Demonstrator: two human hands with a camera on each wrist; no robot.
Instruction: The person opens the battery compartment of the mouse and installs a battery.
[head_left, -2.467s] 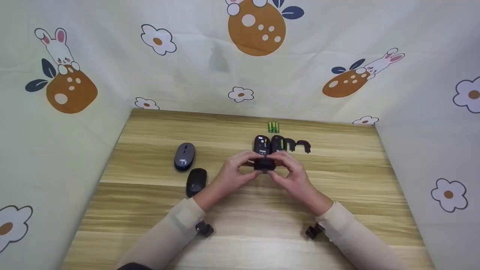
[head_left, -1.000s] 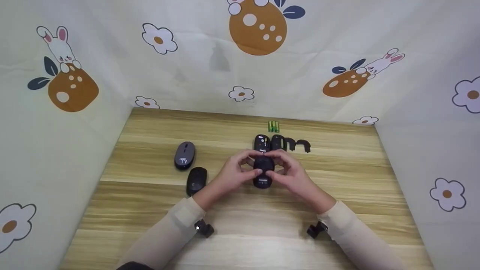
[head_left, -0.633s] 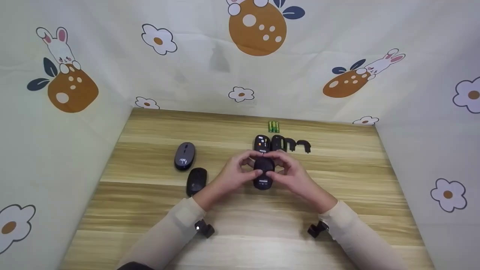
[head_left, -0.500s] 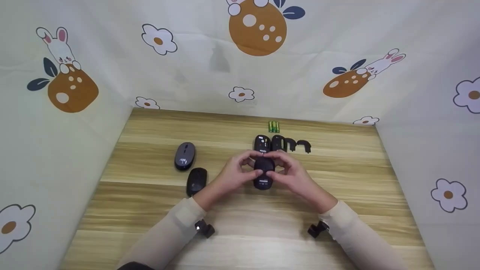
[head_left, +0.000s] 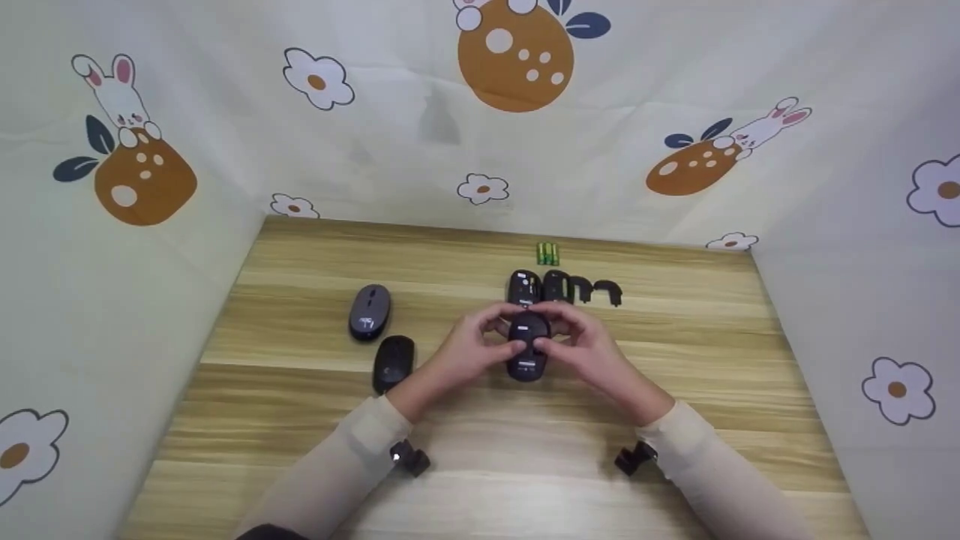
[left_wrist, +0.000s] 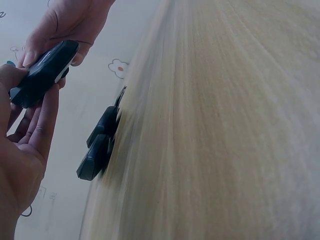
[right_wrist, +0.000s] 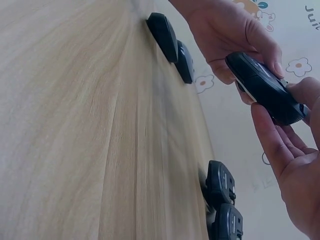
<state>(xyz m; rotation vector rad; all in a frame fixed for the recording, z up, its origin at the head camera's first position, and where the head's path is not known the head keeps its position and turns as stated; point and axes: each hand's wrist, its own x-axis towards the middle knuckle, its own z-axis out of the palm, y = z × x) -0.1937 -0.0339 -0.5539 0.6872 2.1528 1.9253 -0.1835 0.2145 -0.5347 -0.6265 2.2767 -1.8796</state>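
My left hand (head_left: pixel 469 345) and right hand (head_left: pixel 589 352) together hold a black computer mouse (head_left: pixel 528 369), one from each side. Its underside with white labels faces up, and both thumbs press on that face. In the left wrist view the mouse (left_wrist: pixel 45 75) is raised above the table, fingers beneath it. Just beyond the hands lie two more black mice, an overturned mouse (head_left: pixel 523 285) and another overturned mouse (head_left: pixel 555 285) with a green battery showing. Two curved black covers (head_left: pixel 608 291) lie to their right.
Several green batteries (head_left: pixel 547 253) lie at the back of the wooden table (head_left: pixel 675 345). A grey mouse (head_left: pixel 370 311) and a black mouse (head_left: pixel 394 361) sit upright at the left, the black one close to my left wrist. Patterned cloth (head_left: pixel 390 150) walls the table in.
The mouse, seen end-on at first, has tipped so its underside faces the head camera. A far-end label now shows that was dark half a second ago. Both hands stay nearly in place.
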